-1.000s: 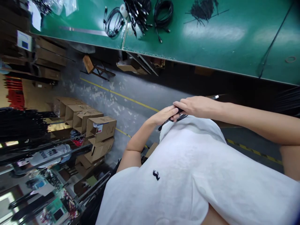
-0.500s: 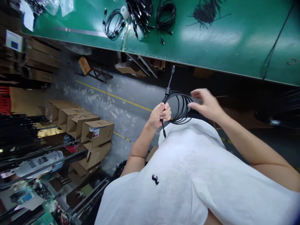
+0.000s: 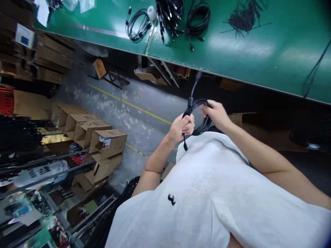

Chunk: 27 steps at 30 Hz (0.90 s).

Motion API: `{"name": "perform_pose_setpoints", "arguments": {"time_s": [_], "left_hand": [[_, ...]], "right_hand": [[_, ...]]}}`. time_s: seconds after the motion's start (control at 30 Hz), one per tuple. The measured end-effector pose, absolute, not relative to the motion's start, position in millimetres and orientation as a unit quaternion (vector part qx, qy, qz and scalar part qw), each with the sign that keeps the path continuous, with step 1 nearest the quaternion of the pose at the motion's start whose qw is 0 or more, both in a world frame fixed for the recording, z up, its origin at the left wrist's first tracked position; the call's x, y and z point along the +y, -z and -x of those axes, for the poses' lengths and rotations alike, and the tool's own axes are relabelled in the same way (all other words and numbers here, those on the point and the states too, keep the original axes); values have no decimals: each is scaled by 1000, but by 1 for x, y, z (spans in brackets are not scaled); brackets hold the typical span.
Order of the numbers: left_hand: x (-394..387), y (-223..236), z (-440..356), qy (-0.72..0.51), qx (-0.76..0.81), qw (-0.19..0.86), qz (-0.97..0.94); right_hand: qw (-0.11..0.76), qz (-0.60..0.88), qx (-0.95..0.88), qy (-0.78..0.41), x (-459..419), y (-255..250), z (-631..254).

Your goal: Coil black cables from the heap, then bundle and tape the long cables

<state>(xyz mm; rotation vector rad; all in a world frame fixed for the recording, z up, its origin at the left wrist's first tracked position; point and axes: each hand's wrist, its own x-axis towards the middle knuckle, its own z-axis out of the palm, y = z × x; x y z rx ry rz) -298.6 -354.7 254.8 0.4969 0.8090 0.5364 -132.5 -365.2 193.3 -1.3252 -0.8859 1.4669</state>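
Note:
A coiled black cable (image 3: pixel 200 130) hangs in front of my white shirt, held between both hands. My left hand (image 3: pixel 182 126) is closed round one side of the coil. From that fist one cable end with a connector points up toward the table edge, past a small black cylinder (image 3: pixel 190 102) on the cord. The other end, with a short plug (image 3: pixel 185 147), hangs below the fist. My right hand (image 3: pixel 215 113) grips the far side of the loops between thumb and fingers.
Ahead is a green table (image 3: pixel 248 58). On it lie coiled cables (image 3: pixel 198 19), a bundle of black cables (image 3: pixel 169 17), a white roll (image 3: pixel 151 13) and a pile of thin black ties (image 3: pixel 244 17). Cardboard boxes (image 3: pixel 108 144) and a wooden stool (image 3: pixel 100 68) stand on the floor.
My right hand, open beside the coil before, has moved in and closed on its loops. The loops are now gathered closer together. The view has shifted slightly.

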Motion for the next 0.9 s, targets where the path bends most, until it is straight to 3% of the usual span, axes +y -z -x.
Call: {"name": "perform_pose_setpoints", "arguments": {"time_s": [0.13,0.27,0.37,0.47,0.6,0.73,0.83,0.9], "left_hand": [[-346,-238,283,-354,427,792,-254],[-345,-219,270,-391,404,778,-280],[-340,-218,266,-380,359,805,-281],[-328,-223,262,-294,348,851,-260],[-309,-232,245,-224,391,867,-214],[-292,-239,222,-234,401,856,-226],[-286,-242,207,-188,386,866,-255],[-286,-241,197,-168,398,861,-270]], "right_hand": [[485,422,52,-764,-369,-179,176],[499,410,157,-747,-354,-173,179],[478,464,44,-745,-338,-162,152],[469,519,-239,-673,-317,-154,110],[337,484,-567,-575,-280,-157,60],[359,489,-563,-561,-257,-166,41],[375,481,-473,-636,-255,-168,32],[341,432,-443,-707,-252,-164,15]]}}
